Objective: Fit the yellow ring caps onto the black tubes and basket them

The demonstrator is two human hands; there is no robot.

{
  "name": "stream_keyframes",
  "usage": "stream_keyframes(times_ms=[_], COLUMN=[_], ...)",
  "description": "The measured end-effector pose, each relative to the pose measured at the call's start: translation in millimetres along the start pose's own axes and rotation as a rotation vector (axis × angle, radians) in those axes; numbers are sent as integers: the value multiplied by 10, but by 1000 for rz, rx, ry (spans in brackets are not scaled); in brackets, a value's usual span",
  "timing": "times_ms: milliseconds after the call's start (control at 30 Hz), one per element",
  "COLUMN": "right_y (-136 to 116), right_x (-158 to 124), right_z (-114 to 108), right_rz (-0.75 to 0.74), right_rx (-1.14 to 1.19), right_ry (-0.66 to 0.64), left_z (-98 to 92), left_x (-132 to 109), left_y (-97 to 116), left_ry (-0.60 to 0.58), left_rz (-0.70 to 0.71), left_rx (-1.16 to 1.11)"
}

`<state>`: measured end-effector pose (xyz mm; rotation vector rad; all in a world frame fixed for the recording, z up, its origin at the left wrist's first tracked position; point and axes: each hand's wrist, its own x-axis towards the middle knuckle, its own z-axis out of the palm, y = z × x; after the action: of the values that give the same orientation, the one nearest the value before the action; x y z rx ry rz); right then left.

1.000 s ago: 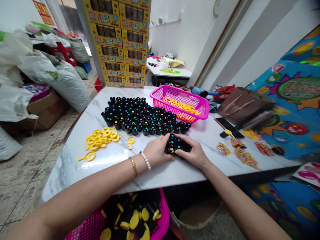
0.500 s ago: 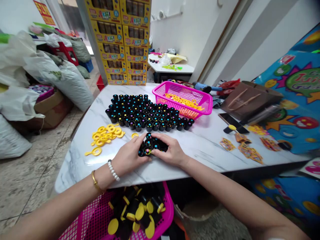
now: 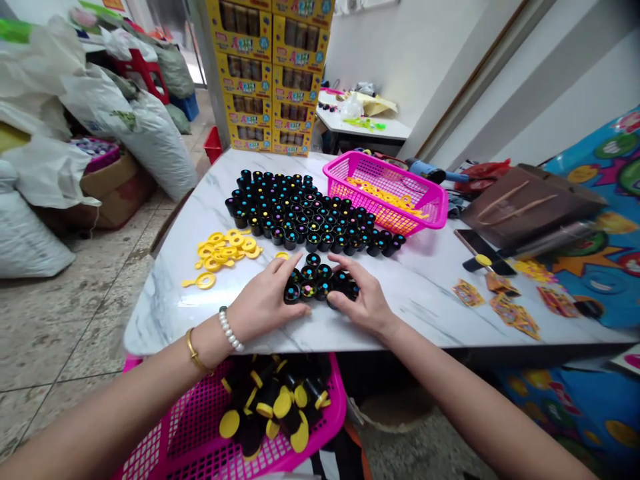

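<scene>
A small cluster of black cylindrical cups [image 3: 309,288] stands upright on the marble-patterned table, coloured bits showing in their open tops. My left hand [image 3: 267,297] is beside the cluster's left edge, thumb and fingers apart. On the other side my right hand [image 3: 363,297] curves loosely around the rightmost cups, its thumb in front and fingers behind, partly hiding them. Just beyond lies a large block of similar black cups [image 3: 300,213] in close rows. Yellow rings with tabs [image 3: 225,250] are piled to the left, and one yellow ring [image 3: 283,256] lies near my left fingertips.
A pink basket [image 3: 435,223] holding yellow rings stands at the back right. Below the table edge, another pink basket [image 3: 337,400] holds black tubes with yellow caps. Yellow boxes [image 3: 250,87] are stacked behind. A phone [image 3: 483,250], small packets [image 3: 515,313] and a brown bag [image 3: 530,207] lie right.
My hands have moved apart from each other, so more of the small cup cluster shows between them. The cups there look more spread out. The whole view has shifted slightly.
</scene>
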<state>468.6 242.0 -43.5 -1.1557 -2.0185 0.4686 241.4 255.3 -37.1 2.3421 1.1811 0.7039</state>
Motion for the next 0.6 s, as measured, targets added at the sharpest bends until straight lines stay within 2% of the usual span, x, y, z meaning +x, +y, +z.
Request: stream_keyframes(times_ms=[100, 233, 400, 500, 600], right_y=[23, 15, -11, -40, -106], right_x=[-3, -15, -161, -331, -518], right_z=[-17, -33, -89, -107, -67], right_rz=[87, 75, 58, 108, 161], right_rx=[50, 20, 46, 101, 189], right_ry=[13, 40, 250, 342, 436], left_z=[-39, -2, 47, -35, -153], left_x=[-88, -196, -279, -267, -165], left_y=[18, 18, 8, -28, -147], left_ry=[19, 131, 199, 218, 283], left_rz=[-26, -81, -132, -100, -40], left_rx=[-23, -29, -101, -163, -108])
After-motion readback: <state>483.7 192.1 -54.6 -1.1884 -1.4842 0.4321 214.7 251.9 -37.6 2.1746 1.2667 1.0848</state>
